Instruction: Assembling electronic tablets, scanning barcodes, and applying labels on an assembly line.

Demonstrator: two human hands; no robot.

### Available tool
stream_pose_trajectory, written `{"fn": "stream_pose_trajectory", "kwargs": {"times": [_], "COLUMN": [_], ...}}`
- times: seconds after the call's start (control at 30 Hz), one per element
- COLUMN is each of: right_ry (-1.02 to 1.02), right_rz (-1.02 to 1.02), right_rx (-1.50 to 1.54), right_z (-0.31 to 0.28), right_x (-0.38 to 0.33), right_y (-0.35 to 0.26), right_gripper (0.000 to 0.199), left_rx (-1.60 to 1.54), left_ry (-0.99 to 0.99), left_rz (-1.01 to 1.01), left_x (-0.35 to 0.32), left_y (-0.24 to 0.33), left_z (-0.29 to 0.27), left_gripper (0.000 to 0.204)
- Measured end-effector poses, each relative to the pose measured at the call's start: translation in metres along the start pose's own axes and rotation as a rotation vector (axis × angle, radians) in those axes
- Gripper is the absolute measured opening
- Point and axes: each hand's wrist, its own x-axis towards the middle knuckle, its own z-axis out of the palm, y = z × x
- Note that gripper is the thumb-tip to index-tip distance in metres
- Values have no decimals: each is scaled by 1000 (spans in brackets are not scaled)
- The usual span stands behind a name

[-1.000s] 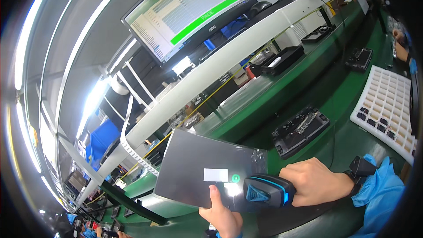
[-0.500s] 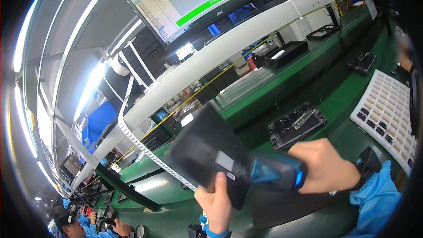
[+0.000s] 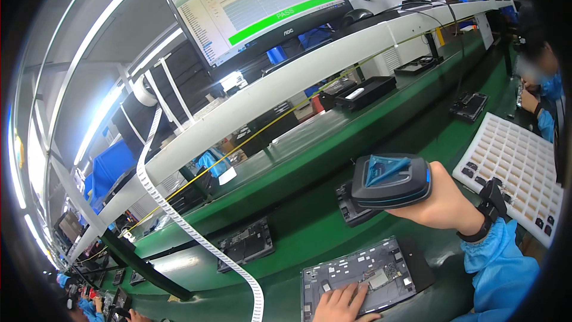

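— Biggest first? Green tabletop (image 3: 298, 161), running from near left to far right, under a long white shelf (image 3: 286, 86) carrying a monitor (image 3: 256, 9).

— And on the right? White compartment tray (image 3: 512, 170), a few small dark parts in its near cells.

— Nearer in? Opened tablet (image 3: 363, 274), grey insides facing up, flat at the near edge, just left of the blue sleeve (image 3: 500, 274).

— Hands? Left hand (image 3: 339, 305) spread flat, fingertips pressing on the tablet's near-left corner. Right hand (image 3: 444, 203) wrapped around a black-and-blue handheld scanner (image 3: 390, 180), raised above the tablet, not touching it.
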Motion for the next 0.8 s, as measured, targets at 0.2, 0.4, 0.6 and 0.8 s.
{"fn": "stream_pose_trajectory", "kwargs": {"times": [0.2,0.4,0.6,0.8], "right_ry": [-46,-98,-231,-352], "right_rz": [30,47,132,156], "right_rx": [-46,20,-89,-353], "right_z": [11,16,8,3], "right_x": [3,7,0,-8], "right_y": [7,14,9,6], "right_gripper": [34,35,33,34], "left_rx": [-36,-280,-433,-338], "left_ry": [94,245,68,112], "left_rz": [-55,-151,73,215], "left_x": [-4,3,4,-2], "left_y": [-26,-24,-19,-52], "left_z": [20,19,-1,-1], "left_gripper": [44,41,46,31]}}
